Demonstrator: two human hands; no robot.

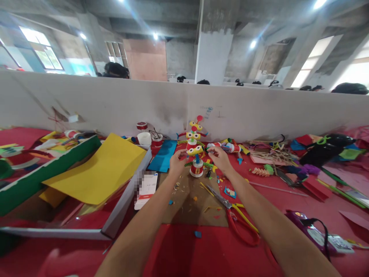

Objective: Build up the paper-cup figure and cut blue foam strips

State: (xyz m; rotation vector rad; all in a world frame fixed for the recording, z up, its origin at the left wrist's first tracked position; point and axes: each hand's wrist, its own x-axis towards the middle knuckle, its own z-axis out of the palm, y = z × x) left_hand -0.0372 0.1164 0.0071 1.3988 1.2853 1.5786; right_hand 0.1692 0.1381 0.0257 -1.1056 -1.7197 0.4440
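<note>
A small paper figure [197, 168] stands upright on the brown board [184, 211], with a red-and-white cup body, green pleated arms, a blue pleated neck and a yellow head with round eyes. My left hand [178, 163] has its thumb and fingertips closed at the left edge of that head. On the other side, my right hand [220, 158] is raised with its fingers curled together close to the head's right end. Whatever sits between those fingertips is too small to make out. Similar figures [193, 135] stand just behind.
Scissors [226, 202] and red-handled pliers [240, 227] lie right of the board among paper scraps. At left, a box [127, 192] holds yellow paper [100, 169]. A phone [146, 190] and blue paper [163, 156] lie beside it. A white partition [129, 104] stands behind.
</note>
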